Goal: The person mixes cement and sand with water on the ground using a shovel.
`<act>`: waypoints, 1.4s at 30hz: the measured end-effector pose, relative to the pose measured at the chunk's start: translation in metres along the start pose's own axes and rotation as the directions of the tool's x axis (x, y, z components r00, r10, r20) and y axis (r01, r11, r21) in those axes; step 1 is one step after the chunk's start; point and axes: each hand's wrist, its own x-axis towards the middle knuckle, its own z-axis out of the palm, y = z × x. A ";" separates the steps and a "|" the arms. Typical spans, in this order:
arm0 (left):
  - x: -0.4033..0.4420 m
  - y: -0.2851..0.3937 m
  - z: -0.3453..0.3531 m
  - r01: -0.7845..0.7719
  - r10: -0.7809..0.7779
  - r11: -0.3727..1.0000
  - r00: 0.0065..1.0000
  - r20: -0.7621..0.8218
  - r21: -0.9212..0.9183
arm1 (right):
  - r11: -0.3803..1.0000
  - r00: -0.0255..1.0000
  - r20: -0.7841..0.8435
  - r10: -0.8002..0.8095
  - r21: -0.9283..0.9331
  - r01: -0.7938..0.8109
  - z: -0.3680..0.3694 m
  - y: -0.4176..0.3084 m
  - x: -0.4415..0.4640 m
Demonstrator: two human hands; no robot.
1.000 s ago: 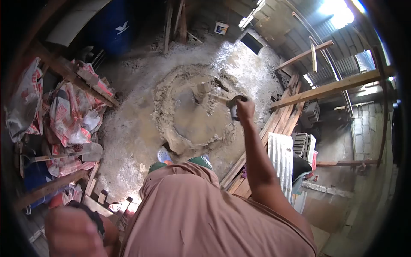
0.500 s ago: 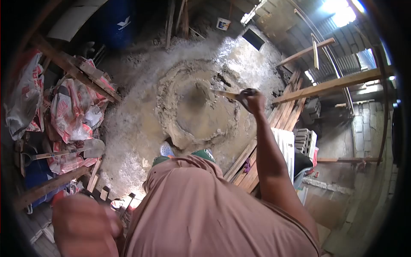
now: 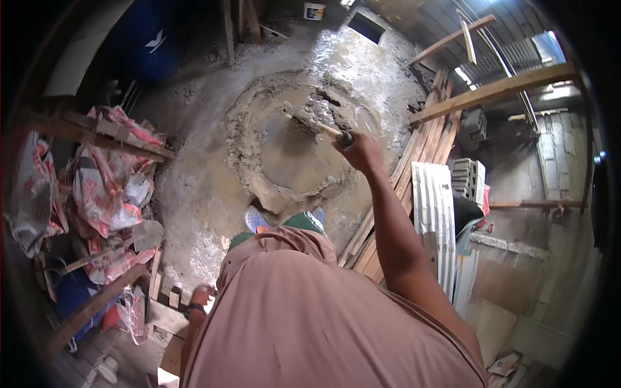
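My right hand (image 3: pixel 361 153) is closed around the dark end grip of a shovel (image 3: pixel 328 130), stretched out ahead of my body. Its pale wooden shaft slants down to a mortar-coated blade at the wet mix. That grey-brown mortar (image 3: pixel 294 152) lies on the floor as a ring-shaped bank with watery slurry inside. My left hand (image 3: pixel 203 295) hangs low beside my hip, a dark band on its wrist. I make out nothing held there, and its fingers are too small and partly hidden to read.
Torn red-and-white sacks (image 3: pixel 107 187) are heaped at left among timber pieces. Long planks (image 3: pixel 420 139) lie to the right, beside a corrugated sheet (image 3: pixel 433 216) and hollow blocks (image 3: pixel 467 178). A blue barrel (image 3: pixel 152 45) and a white bucket (image 3: pixel 314 11) stand farther back.
My left hand has dropped from close to the camera to beside my hip. My right hand and the shovel grip have shifted left, and the view has tilted slightly.
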 end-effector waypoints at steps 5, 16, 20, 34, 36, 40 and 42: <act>0.008 -0.002 0.029 0.085 -0.274 0.791 0.935 -0.227 -0.606 | 0.996 0.998 -0.009 0.067 0.057 -0.066 -0.007 0.016 0.016; 0.080 0.109 -0.204 -0.128 -0.355 0.557 0.856 -0.375 -0.821 | 0.991 0.989 -0.056 0.136 0.012 -0.135 -0.007 -0.020 0.012; 0.092 0.121 -0.212 -0.176 -0.260 0.618 0.874 -0.410 -0.766 | 0.992 0.990 -0.061 0.125 0.032 -0.123 0.002 -0.024 0.001; 0.047 0.101 -0.109 0.247 -0.409 0.657 0.911 -0.061 -0.712 | 0.987 0.983 -0.101 0.154 0.064 -0.148 0.012 0.000 -0.030; 0.048 0.097 -0.115 0.236 -0.424 0.657 0.901 -0.092 -0.716 | 0.988 0.984 -0.099 0.150 0.059 -0.144 0.016 0.005 -0.032; 0.056 0.088 -0.127 0.159 -0.429 0.596 0.892 -0.145 -0.787 | 0.991 0.989 -0.085 0.119 0.071 -0.114 0.022 0.009 -0.036; 0.059 0.090 -0.135 0.114 -0.415 0.605 0.890 -0.189 -0.788 | 0.994 0.991 -0.090 0.095 0.067 -0.090 0.021 0.009 -0.034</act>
